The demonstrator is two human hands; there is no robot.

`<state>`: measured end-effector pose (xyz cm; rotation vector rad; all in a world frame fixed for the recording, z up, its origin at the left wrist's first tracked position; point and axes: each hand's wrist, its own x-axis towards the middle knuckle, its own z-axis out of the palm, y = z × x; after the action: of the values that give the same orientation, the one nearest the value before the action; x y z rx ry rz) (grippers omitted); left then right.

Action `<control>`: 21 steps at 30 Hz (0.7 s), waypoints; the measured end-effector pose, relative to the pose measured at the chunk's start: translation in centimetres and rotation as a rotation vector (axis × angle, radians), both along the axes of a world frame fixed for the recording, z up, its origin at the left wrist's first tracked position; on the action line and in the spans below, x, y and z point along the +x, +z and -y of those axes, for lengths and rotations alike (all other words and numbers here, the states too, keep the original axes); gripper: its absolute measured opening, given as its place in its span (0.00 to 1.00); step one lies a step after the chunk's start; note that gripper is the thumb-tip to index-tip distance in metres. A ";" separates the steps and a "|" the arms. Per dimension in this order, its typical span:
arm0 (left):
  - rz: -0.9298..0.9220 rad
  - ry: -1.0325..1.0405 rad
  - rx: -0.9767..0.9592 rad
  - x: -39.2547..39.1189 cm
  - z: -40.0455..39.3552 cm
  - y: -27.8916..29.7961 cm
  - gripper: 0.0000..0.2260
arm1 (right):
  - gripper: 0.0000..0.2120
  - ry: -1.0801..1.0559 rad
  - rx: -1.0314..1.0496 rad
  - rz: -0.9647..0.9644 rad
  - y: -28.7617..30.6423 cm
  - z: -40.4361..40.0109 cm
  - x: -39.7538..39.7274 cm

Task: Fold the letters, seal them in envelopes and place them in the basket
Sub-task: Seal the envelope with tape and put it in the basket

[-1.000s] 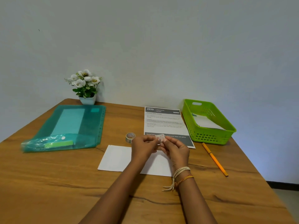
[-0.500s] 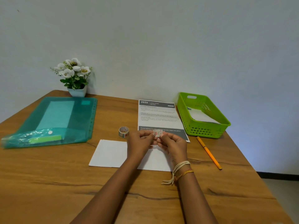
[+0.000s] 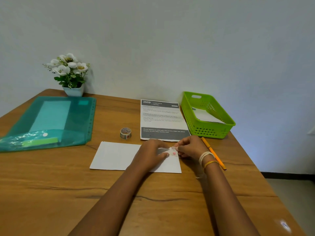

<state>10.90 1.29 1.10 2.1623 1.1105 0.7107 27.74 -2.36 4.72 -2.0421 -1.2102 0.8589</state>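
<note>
A white envelope (image 3: 117,155) lies flat on the wooden table in front of me. My left hand (image 3: 151,155) presses down on its right part. My right hand (image 3: 190,147) pinches a small piece of patterned tape (image 3: 173,152) with a pink dot and holds it at the envelope's right end. A printed letter (image 3: 162,116) lies just behind my hands. The green basket (image 3: 211,130) stands at the back right with a white envelope (image 3: 207,116) inside. A small tape roll (image 3: 125,133) stands left of the letter.
A teal plastic folder (image 3: 51,120) with papers lies at the left. A white pot of flowers (image 3: 69,75) stands in the back left corner by the wall. An orange pencil (image 3: 214,155) lies right of my right hand. The table's right edge drops to the floor.
Both hands have come down from just above the table onto the envelope, bringing the tape piece to its right end. The camera has shifted.
</note>
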 end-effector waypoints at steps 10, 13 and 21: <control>-0.034 0.001 0.019 0.2 -0.5 -0.7 0.18 | 0.04 0.019 -0.028 0.088 0.2 -0.9 -0.3; -0.030 0.005 0.031 0.2 -0.5 -0.7 0.18 | 0.04 0.017 -0.047 0.102 0.2 -1.2 -0.4; -0.023 -0.049 0.050 0.2 -0.5 -0.3 0.13 | 0.08 0.018 -0.055 0.070 0.1 -1.2 -0.8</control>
<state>11.13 1.81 0.76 2.2369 1.0581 0.7009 26.94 -1.19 4.80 -2.1244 -1.2565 0.8442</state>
